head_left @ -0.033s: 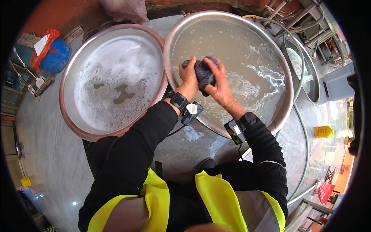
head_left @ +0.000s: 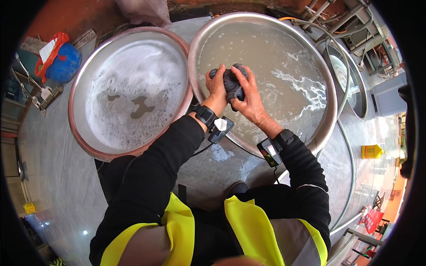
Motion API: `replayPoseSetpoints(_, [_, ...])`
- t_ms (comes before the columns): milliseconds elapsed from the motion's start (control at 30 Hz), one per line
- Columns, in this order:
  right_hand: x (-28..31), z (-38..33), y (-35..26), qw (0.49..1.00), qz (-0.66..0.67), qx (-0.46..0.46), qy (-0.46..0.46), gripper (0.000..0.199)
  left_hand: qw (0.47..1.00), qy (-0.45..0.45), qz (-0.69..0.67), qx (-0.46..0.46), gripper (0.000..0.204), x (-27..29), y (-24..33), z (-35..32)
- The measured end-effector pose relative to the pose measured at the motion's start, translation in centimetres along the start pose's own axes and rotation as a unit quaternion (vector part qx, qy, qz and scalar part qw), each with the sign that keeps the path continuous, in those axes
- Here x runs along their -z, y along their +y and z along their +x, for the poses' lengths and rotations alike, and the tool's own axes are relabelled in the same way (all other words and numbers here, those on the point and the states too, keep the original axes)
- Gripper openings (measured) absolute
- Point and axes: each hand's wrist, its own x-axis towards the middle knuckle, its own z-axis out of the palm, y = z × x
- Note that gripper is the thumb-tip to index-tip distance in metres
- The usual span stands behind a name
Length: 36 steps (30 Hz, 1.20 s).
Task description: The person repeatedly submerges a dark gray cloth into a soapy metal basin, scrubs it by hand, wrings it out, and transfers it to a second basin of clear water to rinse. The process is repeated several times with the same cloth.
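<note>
A bunched dark grey cloth (head_left: 232, 83) is squeezed between my two hands, above the near left part of a large metal basin (head_left: 329, 104) of murky water. My left hand (head_left: 216, 90) grips its left side, with a bit of the cloth poking out past the fingers. On the other side my right hand (head_left: 251, 98) presses in, fingers curled over the top and thumb below. How much of the cloth lies inside my palms is hidden.
To the left stands a second basin (head_left: 76, 128) of foamy water, its rim against the first. A blue bucket (head_left: 64, 64) sits far left. Behind the right side is a smaller metal tub (head_left: 361, 104); a hose (head_left: 349, 150) runs along the floor near a yellow jug (head_left: 372, 151).
My right hand has shifted its fingers slightly on the cloth, which looks a little more compressed. The ripples on the water have spread. My left hand has hardly moved.
</note>
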Motion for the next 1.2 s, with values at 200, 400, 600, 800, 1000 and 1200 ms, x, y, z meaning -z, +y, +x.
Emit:
replayPoseSetpoints(200, [-1.3, 0.6, -1.8, 0.996, -0.079, 0.016, 0.047, 0.058, 0.978, -0.111, -0.168, 0.059, 0.026, -0.1, -1.2, 0.3])
replayPoseSetpoints(400, [-1.4, 1.5, 3.5, 0.976, -0.094, -0.117, 0.157, 0.020, 0.994, -0.107, 0.020, -0.004, 0.012, -1.3, -1.2, -3.0])
replayPoseSetpoints(600, [0.4, 0.7, 8.6, 0.943, 0.097, -0.300, 0.108, 0.033, 0.978, -0.181, 0.095, 0.030, 0.019, -1.6, -1.4, -5.2])
replayPoseSetpoints(800, [1.7, -0.5, 2.4, 0.985, -0.013, -0.034, 0.168, 0.052, 0.993, -0.107, 0.001, 0.051, 0.018, -1.4, -1.0, -0.5])
replayPoseSetpoints(1000, [-0.2, -1.1, -0.5, 0.971, -0.177, 0.120, 0.103, 0.027, 0.937, -0.258, -0.097, 0.215, 0.026, 0.7, -2.7, 0.1])
replayPoseSetpoints(1200, [1.1, 1.5, 5.4, 0.961, -0.069, -0.233, 0.133, 0.014, 0.965, -0.173, 0.019, 0.195, 0.024, -0.5, -2.5, -3.1])
